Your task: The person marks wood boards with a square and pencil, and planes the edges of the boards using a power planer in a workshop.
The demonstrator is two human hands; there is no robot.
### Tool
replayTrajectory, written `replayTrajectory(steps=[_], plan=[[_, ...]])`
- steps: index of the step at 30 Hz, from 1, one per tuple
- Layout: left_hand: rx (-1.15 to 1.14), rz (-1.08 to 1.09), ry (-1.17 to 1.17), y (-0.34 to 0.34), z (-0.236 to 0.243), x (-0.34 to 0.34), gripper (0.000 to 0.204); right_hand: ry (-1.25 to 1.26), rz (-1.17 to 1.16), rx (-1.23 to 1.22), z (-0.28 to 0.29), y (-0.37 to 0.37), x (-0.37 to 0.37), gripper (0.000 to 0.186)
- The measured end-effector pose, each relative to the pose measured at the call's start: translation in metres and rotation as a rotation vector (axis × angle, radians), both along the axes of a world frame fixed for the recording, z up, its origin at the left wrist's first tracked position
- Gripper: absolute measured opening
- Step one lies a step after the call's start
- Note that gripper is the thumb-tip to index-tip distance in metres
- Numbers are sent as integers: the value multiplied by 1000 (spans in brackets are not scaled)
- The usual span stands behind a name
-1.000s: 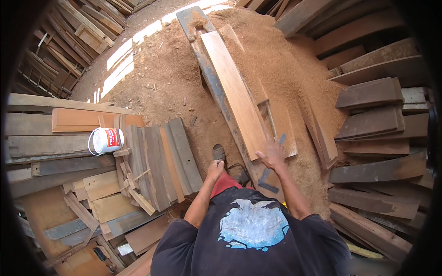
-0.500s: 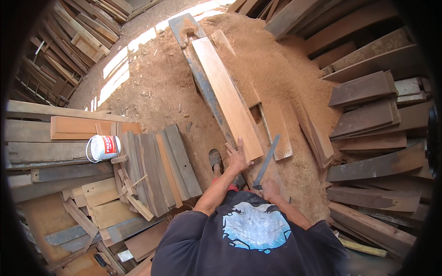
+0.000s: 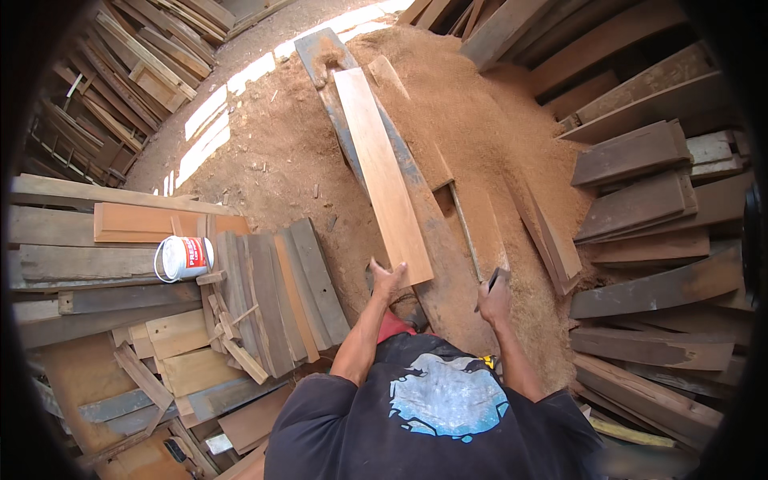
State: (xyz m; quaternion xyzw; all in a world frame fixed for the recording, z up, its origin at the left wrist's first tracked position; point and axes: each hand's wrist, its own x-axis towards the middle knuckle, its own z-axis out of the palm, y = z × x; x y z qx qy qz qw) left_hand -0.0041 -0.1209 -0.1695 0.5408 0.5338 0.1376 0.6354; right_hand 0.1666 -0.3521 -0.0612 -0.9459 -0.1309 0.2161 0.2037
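Note:
A long, pale, smooth board (image 3: 372,156) lies on a weathered plank bench (image 3: 448,296) running away from me, with its near end toward my body. My left hand (image 3: 386,278) grips the board's near left corner. Right of the board, my right hand (image 3: 494,300) is closed on a dark metal square (image 3: 499,277), now seen nearly edge-on and held apart from the board. My fingertips on that side are partly hidden by the tool and hand.
Sawdust (image 3: 480,120) is heaped right of the bench over loose planks. Stacked boards (image 3: 632,156) line the right side. At left are more planks (image 3: 304,280) and a white bucket (image 3: 172,260) with a red label. Further timber leans at the upper left (image 3: 136,72).
My left hand has moved onto the board's near corner, and the board's near end has shifted left. My right hand has picked up the metal square and moved it rightward, turning it.

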Motion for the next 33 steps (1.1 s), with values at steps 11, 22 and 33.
replayTrajectory(steps=[11, 22, 33], plan=[[564, -378, 715, 11, 135, -57, 59, -48, 56, 673, 81, 67, 35, 20], [-111, -203, -355, 2, 7, -59, 112, 102, 199, 711, 88, 89, 9, 15], [-548, -320, -556, -30, 176, -67, 81, 29, 561, 789, 132, 155, -4, 13]])
